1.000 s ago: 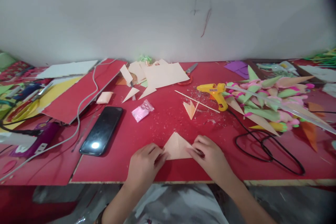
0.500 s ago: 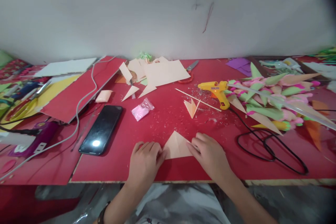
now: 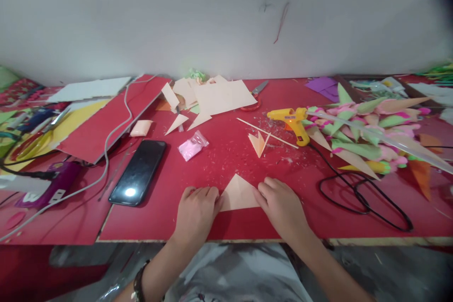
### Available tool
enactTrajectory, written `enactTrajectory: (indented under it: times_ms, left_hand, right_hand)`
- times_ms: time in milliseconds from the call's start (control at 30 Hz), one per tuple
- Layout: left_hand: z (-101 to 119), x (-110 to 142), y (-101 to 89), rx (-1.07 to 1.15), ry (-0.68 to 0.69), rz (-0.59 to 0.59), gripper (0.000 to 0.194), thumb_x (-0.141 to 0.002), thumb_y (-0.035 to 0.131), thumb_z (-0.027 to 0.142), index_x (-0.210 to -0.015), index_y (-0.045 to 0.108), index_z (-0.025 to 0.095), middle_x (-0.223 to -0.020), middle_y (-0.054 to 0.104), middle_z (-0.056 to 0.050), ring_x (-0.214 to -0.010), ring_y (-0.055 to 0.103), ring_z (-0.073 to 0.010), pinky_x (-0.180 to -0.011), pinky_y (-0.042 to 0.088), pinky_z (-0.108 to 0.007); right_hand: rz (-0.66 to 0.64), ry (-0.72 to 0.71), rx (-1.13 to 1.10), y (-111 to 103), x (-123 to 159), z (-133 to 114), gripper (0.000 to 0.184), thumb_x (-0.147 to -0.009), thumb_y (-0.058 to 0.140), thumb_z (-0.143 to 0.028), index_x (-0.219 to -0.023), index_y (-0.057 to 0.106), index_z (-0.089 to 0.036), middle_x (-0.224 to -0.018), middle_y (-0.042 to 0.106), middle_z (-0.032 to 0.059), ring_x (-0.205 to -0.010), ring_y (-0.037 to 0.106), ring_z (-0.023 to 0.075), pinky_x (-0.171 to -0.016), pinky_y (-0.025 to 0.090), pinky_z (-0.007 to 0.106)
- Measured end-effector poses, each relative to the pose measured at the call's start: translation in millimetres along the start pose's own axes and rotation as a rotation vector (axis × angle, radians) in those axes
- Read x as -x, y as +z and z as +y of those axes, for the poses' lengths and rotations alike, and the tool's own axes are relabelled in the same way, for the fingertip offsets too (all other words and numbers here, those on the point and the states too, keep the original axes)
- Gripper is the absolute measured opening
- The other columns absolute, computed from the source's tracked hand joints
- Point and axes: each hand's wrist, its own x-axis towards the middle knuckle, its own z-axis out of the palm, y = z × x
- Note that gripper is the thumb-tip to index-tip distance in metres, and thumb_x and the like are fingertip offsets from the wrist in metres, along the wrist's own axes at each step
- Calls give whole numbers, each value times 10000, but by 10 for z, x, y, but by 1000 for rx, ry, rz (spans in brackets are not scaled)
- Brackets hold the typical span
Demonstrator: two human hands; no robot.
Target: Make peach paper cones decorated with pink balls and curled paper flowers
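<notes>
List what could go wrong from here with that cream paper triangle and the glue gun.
1. The left hand and right hand are at opposite corners of the cream paper triangle; uneven pressure might skew or crease it.
2. The glue gun trails a looped black cord to the right of the right hand; a sideways sweep could snag it and drag the gun.

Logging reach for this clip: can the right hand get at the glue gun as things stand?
Probably yes: the glue gun lies ahead of the right hand, with nothing bulky between them, though that hand is at the paper's edge.
</notes>
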Motion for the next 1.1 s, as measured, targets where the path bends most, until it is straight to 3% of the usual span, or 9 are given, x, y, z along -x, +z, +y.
enactTrajectory:
  times_ms: [133,200,267,467,633,733,867,1100]
  left_hand:
    - [-74,-7,8,59,69,-60,188,-848,424,252,-749,559,167,-656,603,-16,-635,574,-174,-656,380,-318]
    - [-150,-7,0,111,147,-73,169,-847,434,254,-944,555,185,-803,597,-22,-719,572,-165,-685,398,-307]
    - [-240,-11,-27,150,234,-96,287,-846,444,257,-1130,482,248,-930,550,-27,-800,552,-152,-717,413,-292]
    - [-481,-90,-146,233,457,-173,331,-841,454,305,-1168,472,353,-1110,456,-29,-1015,452,-173,-857,392,-330]
    - [-551,-168,-191,238,516,-241,466,-813,489,354,-1259,356,388,-1167,427,-36,-1077,411,-201,-900,375,-377]
    - [-549,-179,-199,258,502,-267,512,-783,538,342,-1259,356,390,-1169,433,-33,-1085,412,-209,-899,380,-379]
    - [-546,-176,-183,304,484,-256,528,-761,574,285,-1244,382,380,-1165,440,-31,-1086,417,-203,-895,385,-368]
    - [-546,-183,-181,289,484,-286,545,-756,579,267,-1248,371,373,-1170,424,-35,-1096,412,-206,-896,386,-369]
  right_hand:
    - [15,-15,24,-22,-9,-13,336,-874,357,-231,-576,507,-187,-591,508,24,-582,460,152,-570,263,276]
    - [4,-7,36,-29,-13,-22,324,-868,370,-225,-578,510,-186,-595,517,27,-591,470,158,-573,262,279]
    - [-7,5,43,-28,-14,-32,306,-860,390,-222,-583,515,-186,-604,526,31,-605,479,165,-578,264,282]
    - [16,15,65,-20,-1,-62,282,-857,408,-218,-599,517,-187,-618,527,32,-630,480,173,-584,271,287]
    - [42,6,88,-74,0,-87,107,-814,478,-181,-762,571,-168,-734,556,60,-718,478,205,-627,310,306]
    - [53,-194,-3,-96,17,-119,176,-802,485,-121,-931,579,-196,-851,568,62,-785,471,197,-728,335,318]
    - [-31,-502,-158,-100,38,-222,272,-810,497,-159,-1062,547,-249,-897,567,47,-820,477,180,-759,351,310]
    - [-138,-686,-169,-168,-34,-272,295,-834,465,-171,-1122,512,-216,-979,585,48,-874,497,188,-779,370,334]
